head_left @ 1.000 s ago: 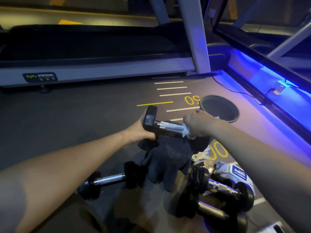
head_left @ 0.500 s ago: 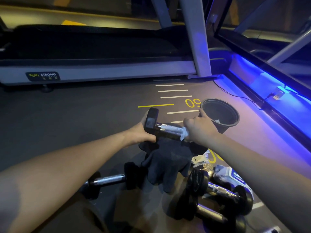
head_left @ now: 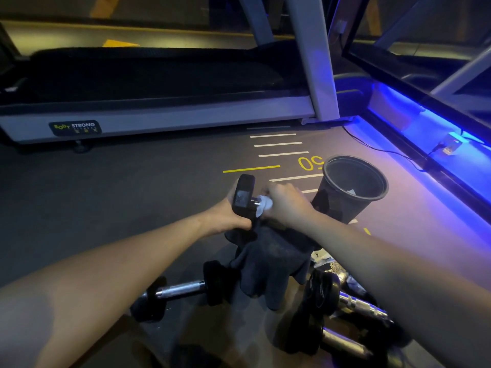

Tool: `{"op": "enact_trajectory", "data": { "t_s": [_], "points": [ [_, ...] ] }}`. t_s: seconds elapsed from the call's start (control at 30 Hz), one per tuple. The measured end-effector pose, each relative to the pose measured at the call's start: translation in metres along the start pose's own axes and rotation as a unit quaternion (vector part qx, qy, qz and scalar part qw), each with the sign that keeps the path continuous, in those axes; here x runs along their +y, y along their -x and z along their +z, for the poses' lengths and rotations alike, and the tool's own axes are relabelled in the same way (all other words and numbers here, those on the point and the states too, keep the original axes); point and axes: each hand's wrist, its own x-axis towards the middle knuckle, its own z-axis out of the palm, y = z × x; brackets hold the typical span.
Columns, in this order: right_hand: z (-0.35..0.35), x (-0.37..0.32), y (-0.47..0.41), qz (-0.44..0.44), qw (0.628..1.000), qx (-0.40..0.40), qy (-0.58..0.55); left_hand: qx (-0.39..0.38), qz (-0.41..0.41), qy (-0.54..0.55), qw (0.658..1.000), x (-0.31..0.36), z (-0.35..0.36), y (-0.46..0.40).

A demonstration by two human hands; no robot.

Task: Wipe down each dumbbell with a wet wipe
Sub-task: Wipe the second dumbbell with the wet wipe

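Dumbbell (head_left: 243, 199) mid-frame, off floor. Your left hand (head_left: 228, 216) grips its black head; right hand (head_left: 285, 201) pinches wet wipe (head_left: 264, 204) round chrome handle. Heavy, rigid, likely slick where wet: keep hold on head.

Treadmill (head_left: 164, 120) side rail: dark label (head_left: 75, 128) reading "BODY STRONG", "BODY" in yellow, "STRONG" in white; the smaller line beneath is illegible. Floor (head_left: 132, 197): yellow numeral "50" (head_left: 310, 163), seen upside down, beside white ruler lines.
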Motion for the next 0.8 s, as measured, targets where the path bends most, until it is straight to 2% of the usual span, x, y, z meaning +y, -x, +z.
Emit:
{"op": "enact_trajectory", "data": {
  "t_s": [0.1,0.23,0.53,0.67,0.8],
  "points": [
    [0.003,-0.001,-0.002,0.006,0.998,-0.004,-0.065,-0.001,-0.002,-0.004,1.0,-0.001,0.0,0.0],
    [0.001,0.002,-0.002,0.02,0.996,-0.023,-0.086,0.0,-0.003,-0.012,1.0,0.0,0.0,-0.001],
    [-0.016,0.02,0.013,0.057,0.994,-0.082,-0.034,-0.002,0.01,-0.034,0.999,0.0,0.001,0.003],
    [-0.025,0.023,0.021,0.046,0.994,-0.086,0.057,0.003,0.012,-0.039,0.999,0.001,0.001,0.002],
    [-0.03,0.022,0.024,0.039,0.994,-0.081,0.067,0.001,0.009,-0.041,0.999,0.0,0.0,0.003]
  ]
}}
